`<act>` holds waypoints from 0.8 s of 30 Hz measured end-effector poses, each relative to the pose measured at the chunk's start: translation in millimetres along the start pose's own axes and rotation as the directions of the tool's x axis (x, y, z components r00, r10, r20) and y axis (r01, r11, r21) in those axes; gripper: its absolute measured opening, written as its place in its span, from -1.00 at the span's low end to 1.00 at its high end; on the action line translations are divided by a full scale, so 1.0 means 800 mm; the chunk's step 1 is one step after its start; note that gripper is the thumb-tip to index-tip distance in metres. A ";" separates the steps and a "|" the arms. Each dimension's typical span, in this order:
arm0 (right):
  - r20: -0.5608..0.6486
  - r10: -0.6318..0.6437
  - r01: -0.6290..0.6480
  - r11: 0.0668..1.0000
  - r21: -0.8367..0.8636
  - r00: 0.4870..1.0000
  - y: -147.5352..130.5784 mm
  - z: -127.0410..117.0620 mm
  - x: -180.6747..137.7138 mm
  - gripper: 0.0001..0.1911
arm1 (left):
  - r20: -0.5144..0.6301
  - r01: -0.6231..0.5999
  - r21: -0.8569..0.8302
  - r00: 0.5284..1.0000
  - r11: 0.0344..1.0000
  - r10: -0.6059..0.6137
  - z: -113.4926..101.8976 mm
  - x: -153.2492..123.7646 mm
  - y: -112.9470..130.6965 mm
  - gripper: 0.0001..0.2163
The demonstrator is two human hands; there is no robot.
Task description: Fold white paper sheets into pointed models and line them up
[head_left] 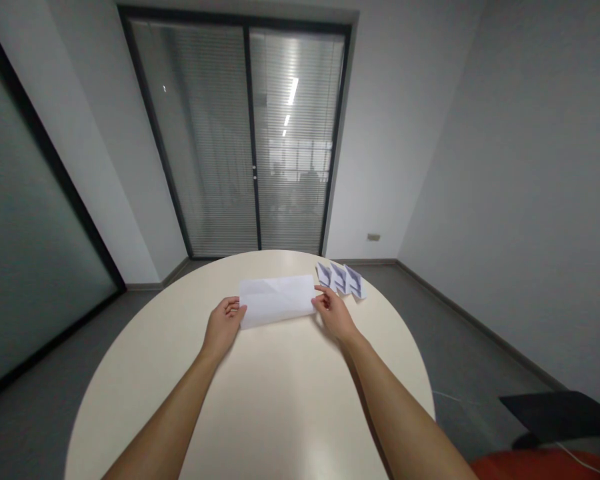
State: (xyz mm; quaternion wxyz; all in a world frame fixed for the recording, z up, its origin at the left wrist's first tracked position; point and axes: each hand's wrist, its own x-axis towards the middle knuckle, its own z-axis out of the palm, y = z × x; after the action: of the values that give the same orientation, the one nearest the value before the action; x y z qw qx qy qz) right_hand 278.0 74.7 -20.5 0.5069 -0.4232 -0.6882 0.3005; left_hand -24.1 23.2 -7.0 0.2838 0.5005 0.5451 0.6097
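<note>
A white sheet of paper (277, 300), folded into a long strip with faint creases, lies on the round cream table (260, 400). My left hand (224, 327) pinches the strip's left end with curled fingers. My right hand (333, 311) pinches its right end between thumb and fingers. Both forearms reach out across the table towards it.
Three small folded paper pieces with purple-grey print (341, 279) lie in a row at the table's far right edge, just beyond my right hand. A glass door with blinds (245, 133) stands behind the table. A dark object (560, 413) sits low at the right.
</note>
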 end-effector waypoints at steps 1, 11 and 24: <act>0.004 0.002 -0.002 1.000 0.007 1.000 0.000 0.000 -0.001 -0.47 | -0.012 0.001 0.006 1.000 1.000 -0.001 0.000 0.000 -0.001 -0.47; 0.065 0.035 -0.031 0.998 -0.057 0.997 0.009 0.001 -0.006 -0.56 | -0.019 0.005 0.027 1.000 1.000 -0.005 -0.001 0.000 -0.005 -0.52; 0.056 0.056 -0.049 0.992 -0.117 0.997 0.001 -0.002 -0.006 -0.59 | 0.023 0.063 0.103 0.998 0.993 -0.066 -0.006 -0.002 -0.005 -0.58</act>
State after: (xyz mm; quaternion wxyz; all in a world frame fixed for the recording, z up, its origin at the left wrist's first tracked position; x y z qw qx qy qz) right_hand 280.3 70.5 -22.5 0.4530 -0.4607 -0.7077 0.2860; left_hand -28.9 20.6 -10.7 0.2845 0.5045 0.5877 0.5650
